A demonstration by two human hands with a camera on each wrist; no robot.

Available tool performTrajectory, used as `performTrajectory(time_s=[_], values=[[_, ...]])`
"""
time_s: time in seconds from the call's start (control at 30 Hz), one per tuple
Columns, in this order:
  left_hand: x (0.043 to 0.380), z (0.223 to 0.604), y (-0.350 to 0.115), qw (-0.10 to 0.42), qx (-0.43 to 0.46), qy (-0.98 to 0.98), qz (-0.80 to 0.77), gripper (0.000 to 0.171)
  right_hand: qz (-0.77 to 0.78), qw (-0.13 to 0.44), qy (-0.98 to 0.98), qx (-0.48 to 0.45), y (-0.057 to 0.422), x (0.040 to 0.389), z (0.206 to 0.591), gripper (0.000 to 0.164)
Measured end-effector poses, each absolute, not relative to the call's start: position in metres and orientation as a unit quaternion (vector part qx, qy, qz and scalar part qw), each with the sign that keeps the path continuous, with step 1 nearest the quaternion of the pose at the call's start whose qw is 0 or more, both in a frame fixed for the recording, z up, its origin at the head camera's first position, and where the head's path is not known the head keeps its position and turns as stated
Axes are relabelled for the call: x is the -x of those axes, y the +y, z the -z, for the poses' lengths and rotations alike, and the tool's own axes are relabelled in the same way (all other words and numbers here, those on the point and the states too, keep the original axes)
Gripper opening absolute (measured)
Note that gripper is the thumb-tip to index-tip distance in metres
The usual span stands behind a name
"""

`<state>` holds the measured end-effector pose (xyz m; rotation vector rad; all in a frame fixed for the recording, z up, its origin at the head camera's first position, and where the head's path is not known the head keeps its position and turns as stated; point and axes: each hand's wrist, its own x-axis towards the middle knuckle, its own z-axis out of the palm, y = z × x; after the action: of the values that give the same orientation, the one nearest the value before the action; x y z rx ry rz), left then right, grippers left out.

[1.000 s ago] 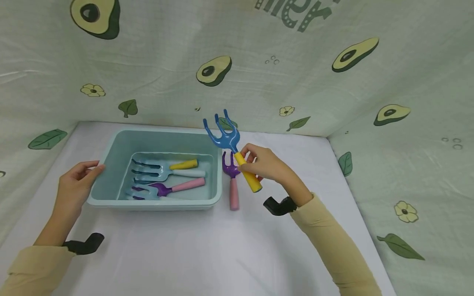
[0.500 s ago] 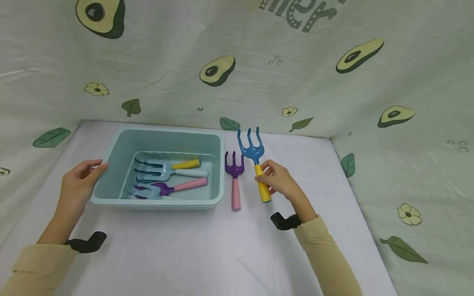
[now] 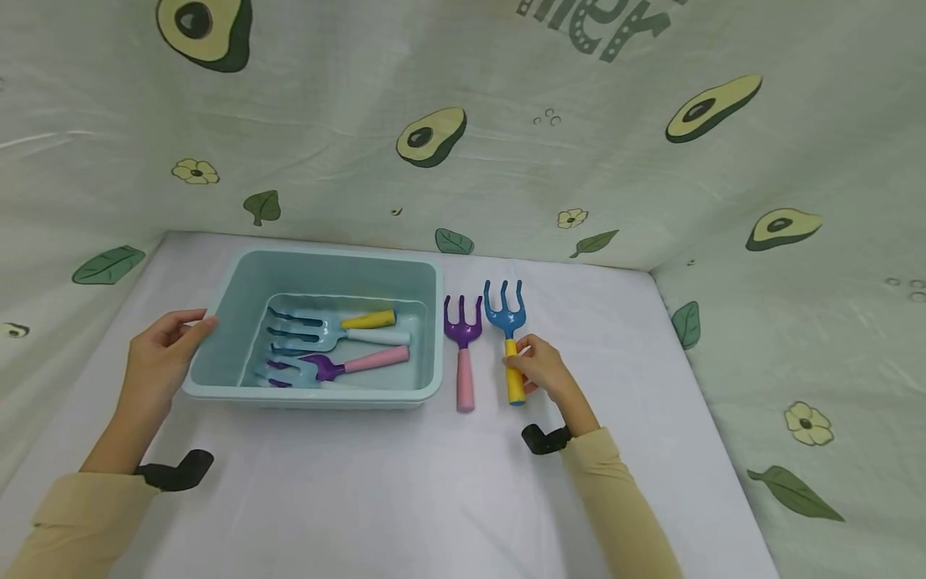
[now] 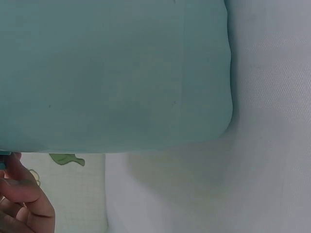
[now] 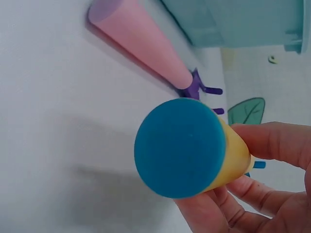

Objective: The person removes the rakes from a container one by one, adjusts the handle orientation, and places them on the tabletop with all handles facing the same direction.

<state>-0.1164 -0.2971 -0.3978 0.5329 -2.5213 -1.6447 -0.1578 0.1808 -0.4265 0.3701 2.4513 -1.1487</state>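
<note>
My right hand (image 3: 544,368) pinches the yellow handle of a small blue hand rake (image 3: 506,319), its three tines pointing away from me. In the right wrist view the handle's blue end cap (image 5: 180,148) faces the camera, between thumb and fingers. Just left of it lies a purple hand rake (image 3: 465,331) with a pink handle. My left hand (image 3: 162,350) grips the left rim of a pale blue-green tub (image 3: 311,395), thumb over the edge. Several more rakes lie inside, among them a purple one with a pink handle (image 3: 376,359) and a light blue one (image 3: 376,337).
A white cloth (image 3: 347,498) covers the table. Behind and to the right hangs a pale green curtain (image 3: 506,177) printed with avocados, leaves and flowers. Black wrist mounts (image 3: 177,473) sit on both wrists.
The right hand has carried the blue rake from over the tub's right edge rightward and down, turning it roughly parallel to the purple rake. The left hand keeps its grip on the tub.
</note>
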Motion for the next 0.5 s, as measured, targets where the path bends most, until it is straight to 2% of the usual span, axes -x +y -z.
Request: performTrajectory(time_s=[0.5], values=[[0.118, 0.396, -0.295, 0.039, -0.189, -0.821, 0.538, 0.010, 0.400, 0.220, 0.877, -0.151, 0.184, 0.157, 0.457, 0.029]])
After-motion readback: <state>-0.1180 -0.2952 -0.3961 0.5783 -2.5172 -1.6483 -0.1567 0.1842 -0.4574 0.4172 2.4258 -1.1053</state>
